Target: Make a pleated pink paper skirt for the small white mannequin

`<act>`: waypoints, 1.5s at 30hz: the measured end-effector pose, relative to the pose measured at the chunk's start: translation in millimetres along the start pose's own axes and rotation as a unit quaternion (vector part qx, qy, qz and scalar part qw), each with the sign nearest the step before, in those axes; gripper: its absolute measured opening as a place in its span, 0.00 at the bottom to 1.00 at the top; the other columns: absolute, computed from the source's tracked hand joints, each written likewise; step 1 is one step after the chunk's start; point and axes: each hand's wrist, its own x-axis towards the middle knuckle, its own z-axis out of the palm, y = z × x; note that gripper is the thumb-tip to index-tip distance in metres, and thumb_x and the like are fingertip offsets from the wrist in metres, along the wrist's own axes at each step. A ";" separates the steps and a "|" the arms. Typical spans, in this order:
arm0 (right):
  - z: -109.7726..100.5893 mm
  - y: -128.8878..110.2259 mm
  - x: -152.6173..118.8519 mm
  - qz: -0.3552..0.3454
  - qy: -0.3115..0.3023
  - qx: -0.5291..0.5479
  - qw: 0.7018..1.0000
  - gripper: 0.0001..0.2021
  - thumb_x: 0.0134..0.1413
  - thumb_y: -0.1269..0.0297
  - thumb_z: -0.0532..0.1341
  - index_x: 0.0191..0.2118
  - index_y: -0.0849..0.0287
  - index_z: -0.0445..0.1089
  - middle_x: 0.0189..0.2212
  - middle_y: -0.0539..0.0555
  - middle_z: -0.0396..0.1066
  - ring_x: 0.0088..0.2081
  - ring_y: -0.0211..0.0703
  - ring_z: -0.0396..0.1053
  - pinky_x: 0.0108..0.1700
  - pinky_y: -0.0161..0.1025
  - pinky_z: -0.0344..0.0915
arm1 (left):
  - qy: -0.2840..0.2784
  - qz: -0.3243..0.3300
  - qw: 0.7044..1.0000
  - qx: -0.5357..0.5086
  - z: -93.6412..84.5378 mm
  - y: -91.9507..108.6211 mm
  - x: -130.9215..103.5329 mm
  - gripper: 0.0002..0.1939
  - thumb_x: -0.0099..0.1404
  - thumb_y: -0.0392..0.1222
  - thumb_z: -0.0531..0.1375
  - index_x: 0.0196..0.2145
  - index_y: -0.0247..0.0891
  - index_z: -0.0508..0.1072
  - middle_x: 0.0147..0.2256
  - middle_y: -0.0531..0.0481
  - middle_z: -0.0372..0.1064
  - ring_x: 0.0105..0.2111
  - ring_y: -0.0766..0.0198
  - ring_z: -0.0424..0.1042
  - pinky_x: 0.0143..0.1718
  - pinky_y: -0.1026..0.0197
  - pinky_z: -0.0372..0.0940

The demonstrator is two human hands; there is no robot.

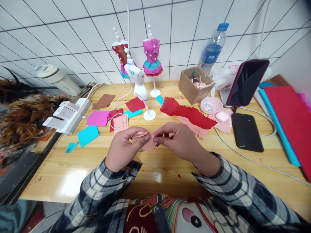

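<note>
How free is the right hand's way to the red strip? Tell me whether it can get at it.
Probably yes: the red strip lies just beyond the right hand, with nothing seen standing between them, though that hand is busy near the pink paper in the left hand.

Up by the tiled wall (pixel 157 19), there's the plastic bottle (pixel 220 36), its blue label (pixel 211 55) flashing white Chinese characters: the first reads 冰, the next too blurred to call. Red marks on the white plastic bag (pixel 224 78) can't be made out; down on the shirt (pixel 184 220), a black disc (pixel 195 221) shows a small white triangle.
</note>
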 end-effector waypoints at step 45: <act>0.2 -2.2 -2.7 -0.051 -0.018 -0.049 0.997 0.08 0.56 0.68 0.66 0.40 0.55 0.66 0.29 0.46 0.75 0.33 0.37 0.74 0.38 0.35 0.65 | -0.056 0.002 0.998 0.007 -1.8 -7.2 0.9 0.12 0.64 0.49 0.63 0.35 0.37 0.76 0.33 0.48 0.78 0.35 0.59 0.75 0.41 0.58 0.67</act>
